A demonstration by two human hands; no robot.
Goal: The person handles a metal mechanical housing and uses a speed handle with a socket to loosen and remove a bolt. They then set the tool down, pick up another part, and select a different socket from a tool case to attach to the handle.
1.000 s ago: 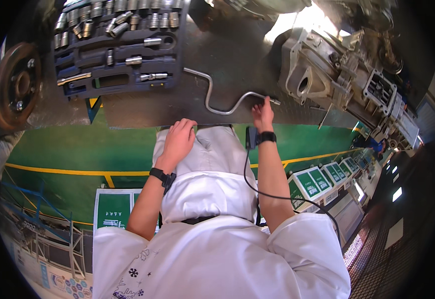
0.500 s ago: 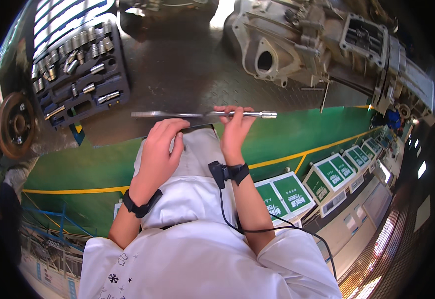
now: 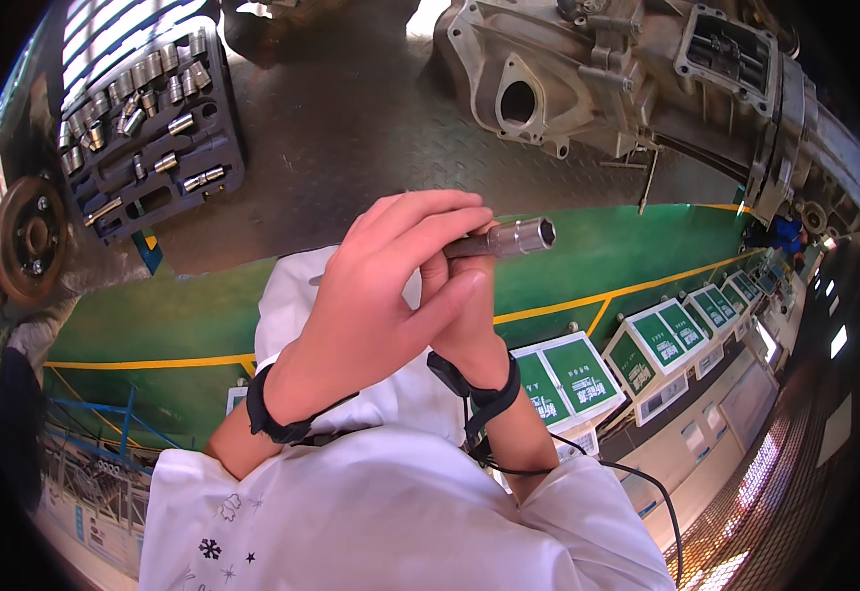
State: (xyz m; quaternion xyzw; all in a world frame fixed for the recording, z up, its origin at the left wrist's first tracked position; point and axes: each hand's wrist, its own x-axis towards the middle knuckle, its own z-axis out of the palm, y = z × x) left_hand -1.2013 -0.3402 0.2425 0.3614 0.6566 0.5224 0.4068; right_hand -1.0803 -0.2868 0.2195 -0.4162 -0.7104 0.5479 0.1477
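Note:
In front of my waist, just off the bench's near edge, both hands are at a metal socket wrench. Its hollow socket end (image 3: 523, 237) points right and slightly toward me. My right hand (image 3: 471, 320) is closed round the bar behind the socket, its fingers partly covered. My left hand (image 3: 376, 286) lies across the bar from above, fingers over my right hand's fingers and thumb below. Most of the bar is hidden behind my left hand; a thin end shows near its wrist side.
On the dark steel bench (image 3: 321, 148) lies a socket tray (image 3: 115, 180) with several chrome sockets, beside a rusty disc (image 3: 31, 239). A large gearbox housing (image 3: 587, 98) occupies the right, with a thin metal bar tool (image 3: 648, 182) near it. White cabinets with green panels (image 3: 577, 374) stand behind on the right.
The socket wrench has come closer to me, and its socket end has swung toward me. My left hand has moved right and up, over the bar and my right hand.

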